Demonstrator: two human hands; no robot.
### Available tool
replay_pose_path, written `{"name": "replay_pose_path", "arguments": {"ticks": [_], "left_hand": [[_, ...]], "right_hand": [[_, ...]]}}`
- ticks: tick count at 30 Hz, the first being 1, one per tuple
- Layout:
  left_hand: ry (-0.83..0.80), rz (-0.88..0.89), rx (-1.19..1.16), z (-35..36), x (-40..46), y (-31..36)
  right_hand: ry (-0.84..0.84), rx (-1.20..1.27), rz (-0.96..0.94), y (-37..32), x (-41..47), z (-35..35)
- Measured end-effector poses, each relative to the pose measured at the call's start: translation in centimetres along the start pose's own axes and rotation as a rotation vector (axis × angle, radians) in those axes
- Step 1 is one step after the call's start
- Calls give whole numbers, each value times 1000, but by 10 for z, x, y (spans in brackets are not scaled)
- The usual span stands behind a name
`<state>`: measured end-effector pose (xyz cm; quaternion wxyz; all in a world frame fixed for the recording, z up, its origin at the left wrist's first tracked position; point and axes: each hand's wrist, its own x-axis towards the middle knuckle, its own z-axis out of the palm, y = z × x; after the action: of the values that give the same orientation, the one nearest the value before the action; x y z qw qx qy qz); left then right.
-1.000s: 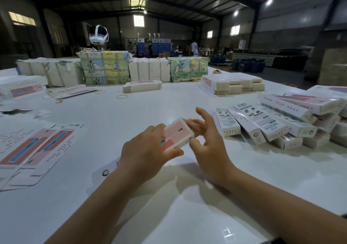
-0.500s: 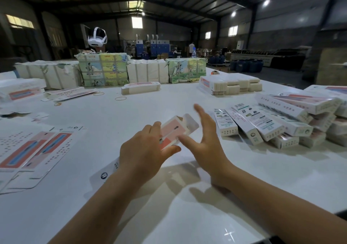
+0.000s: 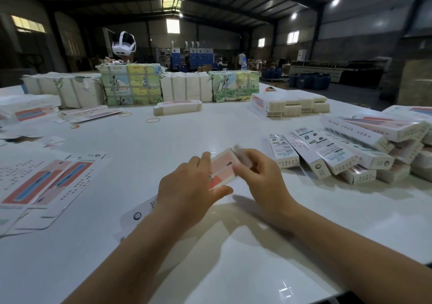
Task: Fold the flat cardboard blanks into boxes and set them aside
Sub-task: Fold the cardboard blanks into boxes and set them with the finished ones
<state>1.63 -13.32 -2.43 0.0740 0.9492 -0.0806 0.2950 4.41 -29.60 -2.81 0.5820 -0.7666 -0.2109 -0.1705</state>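
Over our white table point(image 3: 163, 140) our left hand point(image 3: 187, 191) grips the pink-and-white cardboard box point(image 3: 222, 168); our right hand point(image 3: 261, 177) pinches its far end flap.

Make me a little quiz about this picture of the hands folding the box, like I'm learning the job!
1. True or false: the left hand holds the half-folded pink and white cardboard box.
2. Which side of the white table has the pile of finished long white boxes? A) the person's left B) the person's right C) none
3. Fill in: the flat pink and blue printed cardboard blanks lie on the person's ____ side.

Key
1. True; its grip wraps the box while the right hand pinches the end flap.
2. B
3. left
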Motion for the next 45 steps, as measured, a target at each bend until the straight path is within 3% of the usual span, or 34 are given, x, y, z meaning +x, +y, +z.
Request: {"name": "replay_pose_path", "arguments": {"ticks": [2,6,9,14,17,21,29,40,45], "left_hand": [[9,-3,44,1,0,1],[-1,-17,67,3,-1,-2],[11,-19,83,5,-1,-6],[40,-17,105,4,-1,-8],[51,4,132,3,-2,-9],[58,5,134,2,-3,-10],[71,17,116,-3,-7,-6],[26,19,268,-9,-6,-1],[-45,20,318,-12,-7,2]], "right_hand": [[-8,-276,-187,-1,-4,4],[-56,-501,-286,-1,-6,9],[-91,-372,-214,-4,-8,11],[-94,336,169,-8,4,7],[-153,466,238,-8,7,2],[-95,483,284,-2,10,4],[-31,407,198,-10,5,1],[65,253,258,-12,7,3],[65,75,101,-10,3,5]]}}
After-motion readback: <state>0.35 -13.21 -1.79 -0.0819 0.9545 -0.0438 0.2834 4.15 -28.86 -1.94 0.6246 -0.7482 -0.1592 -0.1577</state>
